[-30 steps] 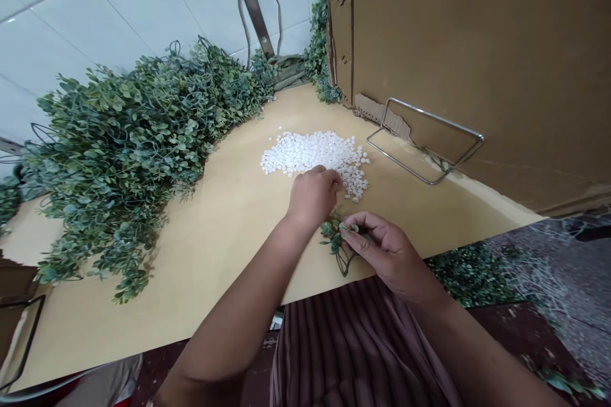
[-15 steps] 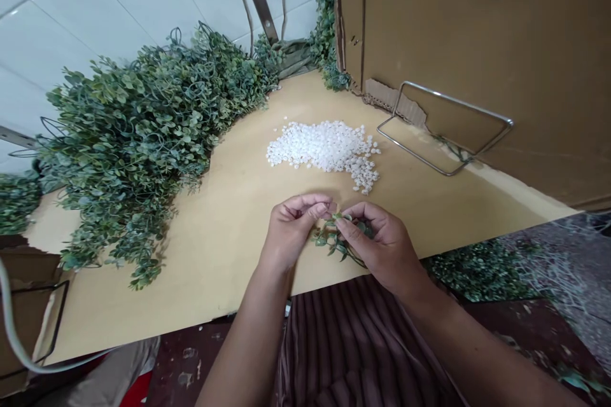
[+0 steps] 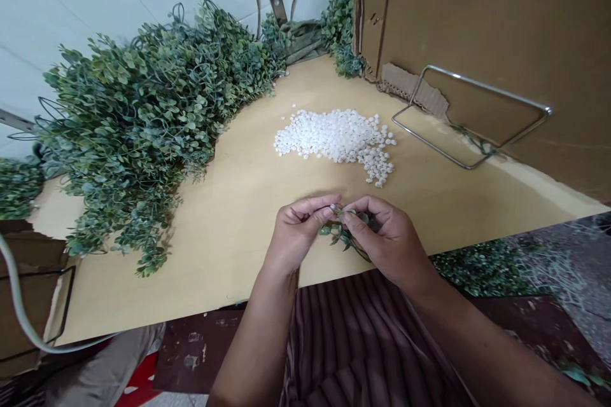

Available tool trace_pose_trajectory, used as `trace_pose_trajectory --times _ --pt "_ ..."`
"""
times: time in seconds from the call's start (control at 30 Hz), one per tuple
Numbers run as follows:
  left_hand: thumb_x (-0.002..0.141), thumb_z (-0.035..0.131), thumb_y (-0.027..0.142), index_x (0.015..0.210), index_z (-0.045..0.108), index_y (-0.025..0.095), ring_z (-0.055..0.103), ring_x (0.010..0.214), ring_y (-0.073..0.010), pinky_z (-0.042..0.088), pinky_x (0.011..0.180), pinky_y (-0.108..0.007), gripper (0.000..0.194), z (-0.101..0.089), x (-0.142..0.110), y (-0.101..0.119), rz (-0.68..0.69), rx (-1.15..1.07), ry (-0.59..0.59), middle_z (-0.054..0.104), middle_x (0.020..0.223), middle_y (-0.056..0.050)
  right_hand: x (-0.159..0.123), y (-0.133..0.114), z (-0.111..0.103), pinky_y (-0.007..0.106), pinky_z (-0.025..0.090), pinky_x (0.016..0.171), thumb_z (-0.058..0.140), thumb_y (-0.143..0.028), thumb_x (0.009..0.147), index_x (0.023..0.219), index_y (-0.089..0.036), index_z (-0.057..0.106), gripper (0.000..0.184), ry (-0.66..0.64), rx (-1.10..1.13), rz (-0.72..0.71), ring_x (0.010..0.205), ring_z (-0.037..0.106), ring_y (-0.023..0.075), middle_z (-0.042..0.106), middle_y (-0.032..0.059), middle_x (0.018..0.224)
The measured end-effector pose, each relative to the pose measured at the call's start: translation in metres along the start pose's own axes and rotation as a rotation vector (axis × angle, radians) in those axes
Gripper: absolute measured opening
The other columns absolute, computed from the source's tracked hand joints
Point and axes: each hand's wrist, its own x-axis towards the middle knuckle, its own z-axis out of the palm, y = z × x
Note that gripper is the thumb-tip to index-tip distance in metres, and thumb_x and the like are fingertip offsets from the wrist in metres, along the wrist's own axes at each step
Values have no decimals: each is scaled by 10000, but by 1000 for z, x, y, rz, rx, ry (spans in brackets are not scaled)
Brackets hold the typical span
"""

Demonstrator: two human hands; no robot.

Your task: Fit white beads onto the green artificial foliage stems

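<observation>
Near the table's front edge, my right hand point(image 3: 386, 235) is closed around a small sprig of artificial greenery point(image 3: 344, 238), its leaves hanging below the fingers. My left hand point(image 3: 298, 229) pinches at the sprig's tip; a tiny whitish bit, which looks like one of the white beads, shows at its fingertips. The two hands almost meet there. Just beyond them lies a loose pile of small white beads point(image 3: 338, 133) on the tan tabletop point(image 3: 238, 203).
A large heap of artificial greenery point(image 3: 138, 102) covers the table's left side. A cardboard box point(image 3: 487, 25) stands at the right, with a bent metal wire frame point(image 3: 439, 151) against it. More greenery point(image 3: 482, 267) lies below the table's right edge.
The view has shifted slightly, so the table and piles sit differently in frame. My left fingertips have come up against the sprig's tip, with a whitish bit now showing between them.
</observation>
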Motion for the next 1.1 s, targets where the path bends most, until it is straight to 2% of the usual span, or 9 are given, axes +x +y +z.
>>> trace_pose_trajectory --times 0.13,0.23,0.43,0.73,0.97,1.1 --pt "489 861 281 669 750 194 609 537 -87 533 598 -226 229 2 0 1 -13 -12 47 715 607 4 -2 1 1 260 492 567 568 -267 775 722 -170 601 115 32 -26 -12 586 596 139 634 18 639" --pt "519 849 274 675 751 200 601 559 -85 525 606 -221 199 2 0 1 36 11 64 707 625 5 -3 2 1 276 497 608 569 -267 781 735 -172 607 112 54 -23 -41 627 601 149 642 28 678" --pt "652 773 236 761 772 226 628 774 -131 520 721 -245 109 0 -3 -1 184 150 -31 688 794 -24 -4 1 2 269 480 602 572 -220 773 704 -187 601 81 70 -65 -106 615 572 139 609 13 656" --pt "561 833 306 696 770 221 596 643 -119 515 603 -249 172 -1 -2 -1 165 131 -38 656 701 -21 -5 3 3 261 457 551 571 -192 750 670 -199 576 80 104 -98 -135 558 526 120 598 6 643" --pt "667 770 293 778 777 245 618 735 -134 518 674 -250 120 -4 -4 -1 249 183 -93 659 752 -34 -6 4 2 257 458 556 581 -195 748 681 -195 585 67 113 -77 -124 554 531 119 590 -4 631" --pt "682 755 265 740 768 230 629 740 -140 532 688 -260 69 -4 -3 0 253 217 -53 673 760 -34 -8 4 1 259 468 575 578 -191 753 692 -199 586 61 108 -71 -138 586 558 125 609 1 662"
